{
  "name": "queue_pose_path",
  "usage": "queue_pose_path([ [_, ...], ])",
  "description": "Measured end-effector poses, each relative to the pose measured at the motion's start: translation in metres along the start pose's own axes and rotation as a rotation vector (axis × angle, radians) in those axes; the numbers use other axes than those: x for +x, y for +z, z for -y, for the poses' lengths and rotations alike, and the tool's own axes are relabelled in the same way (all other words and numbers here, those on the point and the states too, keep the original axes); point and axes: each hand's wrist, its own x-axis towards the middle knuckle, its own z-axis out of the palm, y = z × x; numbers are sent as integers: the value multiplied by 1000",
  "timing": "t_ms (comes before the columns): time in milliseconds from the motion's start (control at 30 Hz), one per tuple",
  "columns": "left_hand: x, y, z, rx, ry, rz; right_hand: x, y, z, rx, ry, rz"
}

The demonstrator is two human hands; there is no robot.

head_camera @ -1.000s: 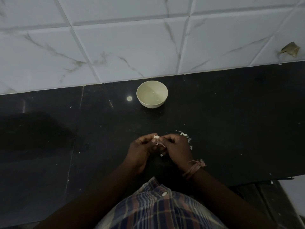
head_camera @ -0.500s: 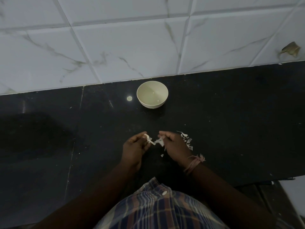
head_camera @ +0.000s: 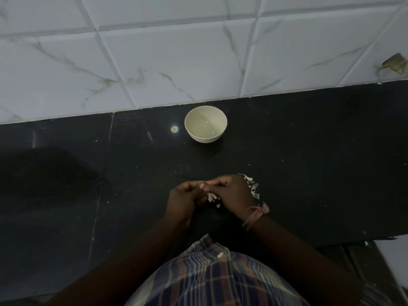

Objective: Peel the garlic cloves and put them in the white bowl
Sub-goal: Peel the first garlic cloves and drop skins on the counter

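Observation:
The white bowl stands on the black counter near the tiled wall and looks to hold nothing. Below it, my left hand and my right hand meet fingertip to fingertip over the counter. Between their curled fingers they pinch a garlic clove, of which only a sliver shows. White garlic skins lie on the counter beside and under my right hand.
The black counter runs from side to side, with a white marble-tiled wall behind it. A brownish scrap clings to the wall at far right. The counter's front edge drops off at lower right.
My hands had drawn apart, tearing a strip of skin between them; now they are closed together again and the clove is almost hidden. More skin pieces lie under my right hand.

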Motion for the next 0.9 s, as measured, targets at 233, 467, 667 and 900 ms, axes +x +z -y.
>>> queue_pose_path([
  [233,-1,5,-11,-86,-23,29,4,0,9,88,39,-97],
  [467,1,-3,-5,-166,-63,-69,5,4,-2,111,57,-146],
  [667,-1,-11,-5,-268,-82,-72,-1,3,-17,105,115,-156],
  [900,-10,-7,-5,-316,-125,70,-15,14,-5,234,101,42],
])
